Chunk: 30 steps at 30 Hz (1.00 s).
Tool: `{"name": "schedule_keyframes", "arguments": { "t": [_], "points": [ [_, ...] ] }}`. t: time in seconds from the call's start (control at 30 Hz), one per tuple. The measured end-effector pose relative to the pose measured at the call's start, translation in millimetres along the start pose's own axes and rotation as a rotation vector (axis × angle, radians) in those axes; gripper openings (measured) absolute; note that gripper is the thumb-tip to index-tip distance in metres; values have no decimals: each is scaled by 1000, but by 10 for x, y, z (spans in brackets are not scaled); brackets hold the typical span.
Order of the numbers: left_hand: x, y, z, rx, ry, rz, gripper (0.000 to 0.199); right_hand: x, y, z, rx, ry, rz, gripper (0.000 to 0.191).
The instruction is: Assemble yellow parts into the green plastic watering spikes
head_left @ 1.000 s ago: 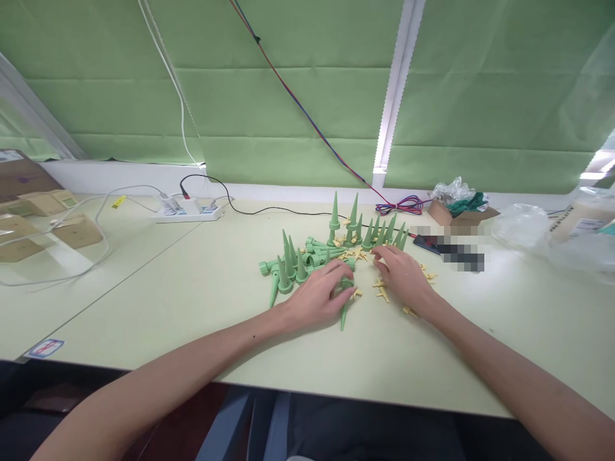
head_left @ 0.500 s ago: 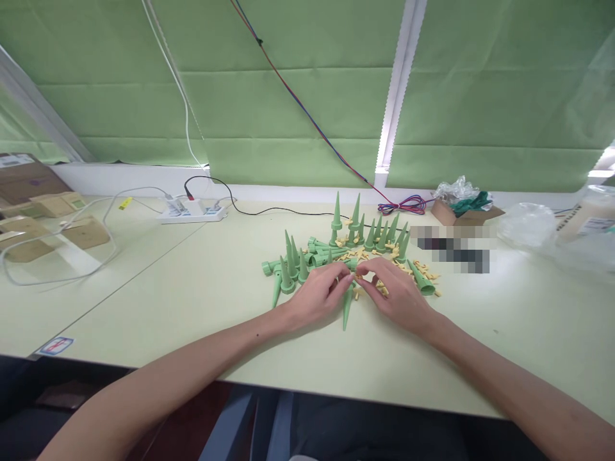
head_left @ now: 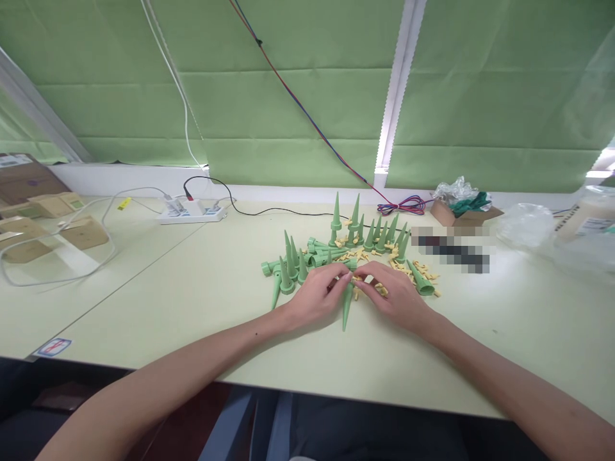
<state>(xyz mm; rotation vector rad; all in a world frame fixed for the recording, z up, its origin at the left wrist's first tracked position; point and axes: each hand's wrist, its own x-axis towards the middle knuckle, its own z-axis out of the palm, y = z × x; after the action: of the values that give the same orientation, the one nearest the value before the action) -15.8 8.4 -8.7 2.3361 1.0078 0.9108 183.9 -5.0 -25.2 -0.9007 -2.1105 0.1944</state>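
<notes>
My left hand [head_left: 319, 289] is closed around the top end of a green spike [head_left: 346, 308], whose point is toward the table's front edge. Close against it, my right hand [head_left: 391, 288] pinches a small yellow piece [head_left: 356, 279] at the spike's head; the fingertips partly cover it. Several green cones [head_left: 285, 275] stand or lie to the left of my hands, and more green cones [head_left: 381, 238] stand behind them. Small yellow pieces [head_left: 361, 255] are scattered among the cones. A green cone [head_left: 421, 280] lies on its side right of my right hand.
A white power strip [head_left: 192, 214] with cables sits at the back left, near cardboard pieces [head_left: 84, 232]. At the back right are an open box [head_left: 464, 216] with green material, a bundled cable [head_left: 408, 205] and clear plastic bags [head_left: 526, 225]. A pixelated patch covers something beside the cones.
My right fingers have moved slightly left, closer to the head of the spike and my left fingertips. My left hand is almost unchanged.
</notes>
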Motion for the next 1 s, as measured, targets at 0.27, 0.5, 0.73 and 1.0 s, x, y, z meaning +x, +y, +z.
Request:
{"name": "schedule_keyframes", "arguments": {
  "t": [0.27,0.5,0.73,1.0],
  "points": [
    [-25,-54,36,40,-3,24,21,23,40,-31,-18,118,114,13],
    [-53,-26,35,65,-130,-23,30,41,60,-46,15,137,212,16],
    [-46,-31,32,74,-166,-52,28,35,58,-46,4,118,209,16],
    [-47,-40,18,12,-158,-22,24,40,73,-43,13,95,221,18]
  ]
}}
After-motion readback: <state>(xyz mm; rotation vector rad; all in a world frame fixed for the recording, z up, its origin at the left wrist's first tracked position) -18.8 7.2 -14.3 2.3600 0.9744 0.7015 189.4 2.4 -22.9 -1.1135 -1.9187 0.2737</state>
